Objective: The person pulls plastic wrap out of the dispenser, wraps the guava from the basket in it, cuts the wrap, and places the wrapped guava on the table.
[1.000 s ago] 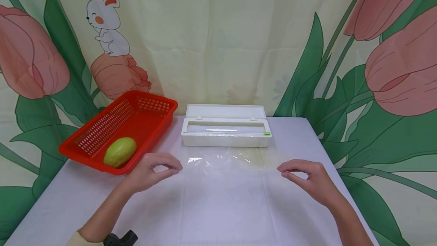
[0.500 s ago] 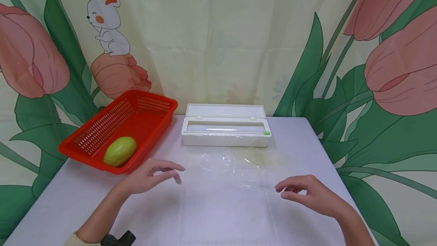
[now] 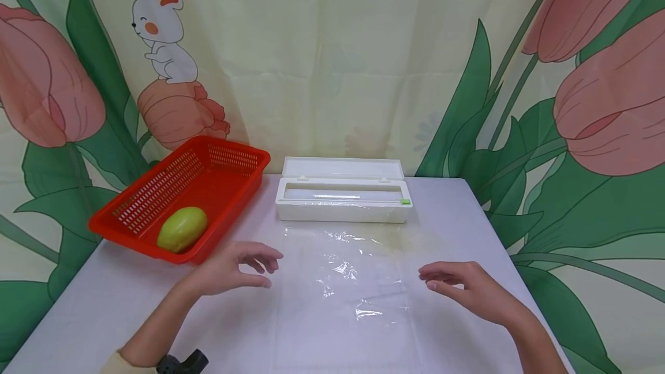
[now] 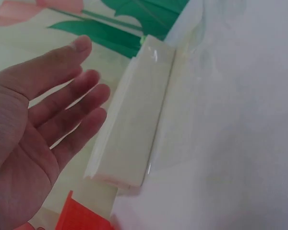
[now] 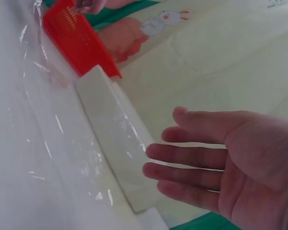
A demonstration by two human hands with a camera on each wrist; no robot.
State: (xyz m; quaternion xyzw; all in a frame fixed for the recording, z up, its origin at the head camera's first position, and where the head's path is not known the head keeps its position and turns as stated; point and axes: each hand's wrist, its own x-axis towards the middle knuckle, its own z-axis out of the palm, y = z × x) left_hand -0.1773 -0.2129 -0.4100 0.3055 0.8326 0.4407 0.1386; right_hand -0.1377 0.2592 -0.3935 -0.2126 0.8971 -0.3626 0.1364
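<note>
I saw film (image 3: pixel 340 270) drawn from the box (image 3: pixel 343 212), fruit (image 3: pixel 182 228) untouched in the basket (image 3: pixel 210 186), left hand (image 3: pixel 230 270) and right hand (image 3: pixel 470 288) empty, fingers apart from thumbs.

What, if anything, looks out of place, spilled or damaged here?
A yellowish patch in front of the white box, toward its green tab, stands out against the white cloth; I can't tell whether it's a stain. The plastic film lies wrinkled. Nothing else looks odd.
</note>
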